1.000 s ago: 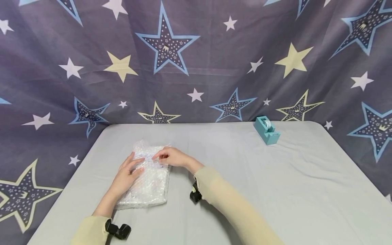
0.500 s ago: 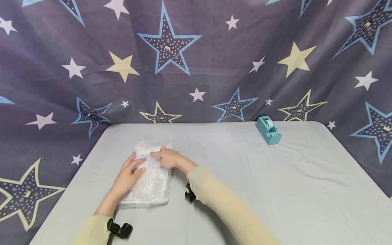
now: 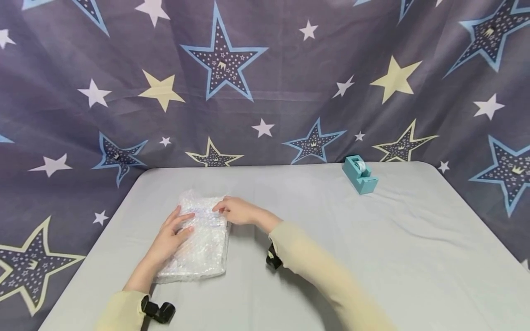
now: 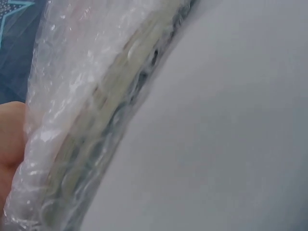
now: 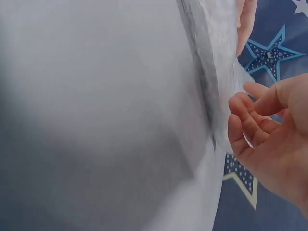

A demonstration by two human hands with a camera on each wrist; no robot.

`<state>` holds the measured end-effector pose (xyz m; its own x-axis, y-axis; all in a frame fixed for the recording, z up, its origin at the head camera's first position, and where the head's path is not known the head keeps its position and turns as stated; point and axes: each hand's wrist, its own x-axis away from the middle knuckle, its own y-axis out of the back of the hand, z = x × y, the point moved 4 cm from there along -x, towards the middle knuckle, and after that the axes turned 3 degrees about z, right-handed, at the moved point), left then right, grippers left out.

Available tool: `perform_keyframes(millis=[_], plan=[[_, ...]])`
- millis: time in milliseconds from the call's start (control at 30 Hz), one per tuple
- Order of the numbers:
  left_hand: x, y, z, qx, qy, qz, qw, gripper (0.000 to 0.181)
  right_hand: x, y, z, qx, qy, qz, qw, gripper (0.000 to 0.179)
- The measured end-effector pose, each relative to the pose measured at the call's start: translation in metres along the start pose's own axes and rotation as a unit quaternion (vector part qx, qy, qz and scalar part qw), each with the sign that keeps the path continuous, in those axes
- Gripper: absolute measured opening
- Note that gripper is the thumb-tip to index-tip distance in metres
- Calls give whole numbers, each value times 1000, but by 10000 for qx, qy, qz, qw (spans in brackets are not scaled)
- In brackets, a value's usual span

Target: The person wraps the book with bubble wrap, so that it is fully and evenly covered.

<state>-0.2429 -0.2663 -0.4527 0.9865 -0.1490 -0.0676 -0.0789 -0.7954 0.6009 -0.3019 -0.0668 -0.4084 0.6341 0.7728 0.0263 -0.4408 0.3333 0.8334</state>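
Observation:
A flat package in bubble wrap (image 3: 203,257) lies on the left part of the table. Its layered, book-thick edge shows through the wrap in the left wrist view. A strip with faint bluish marks crosses the upper part of the wrap. My left hand (image 3: 167,241) rests on the package's left side with fingers spread. At the upper right of the package is my right hand (image 3: 240,211), its fingertips right at the wrap near the strip. In the right wrist view the fingers (image 5: 248,122) are loosely bent beside the wrap, with nothing seen gripped between them.
A teal tape dispenser (image 3: 360,174) with a roll of clear tape stands at the back right of the table (image 3: 331,230), which has a pale grey cover. Behind it hangs a dark curtain (image 3: 281,82) printed with stars.
The right hand slid left across the strip with its index finger pointing, then drew back right, its fingers bending. The left hand and the package have stayed in place.

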Motion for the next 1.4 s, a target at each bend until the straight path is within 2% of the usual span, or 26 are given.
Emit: perform_keyframes(millis=[133,367,533,667,867,1033,1233,1333,1400], plan=[[1,2,-2,330,97,123,9993,47,16,10,-13,-371,-180,-118,9991,38],[1,11,-12,389,-19,86,9992,46,48,28,-37,-625,-263,-327,9972,38],[0,23,-16,105,-7,7,9999,46,71,44,-52,-688,-201,-602,9956,36],[0,35,-24,-109,-19,62,9999,46,88,54,-64,-758,-263,-790,9936,35],[-7,54,-45,-459,-268,9,9986,45,114,70,-84,-871,-608,-982,9895,30],[-23,65,-70,-1171,-479,-28,9920,43,137,84,-98,-1002,-904,-1050,9853,28],[-48,63,-104,-1788,-540,-20,9824,37,161,104,-110,-440,-1256,-1607,9780,26],[-58,56,-117,-2158,-611,-194,9743,34,171,114,-111,124,-1486,-2027,9678,25],[-64,50,-126,-2397,-658,-380,9679,32,177,120,-109,633,-1599,-2385,9558,25]])
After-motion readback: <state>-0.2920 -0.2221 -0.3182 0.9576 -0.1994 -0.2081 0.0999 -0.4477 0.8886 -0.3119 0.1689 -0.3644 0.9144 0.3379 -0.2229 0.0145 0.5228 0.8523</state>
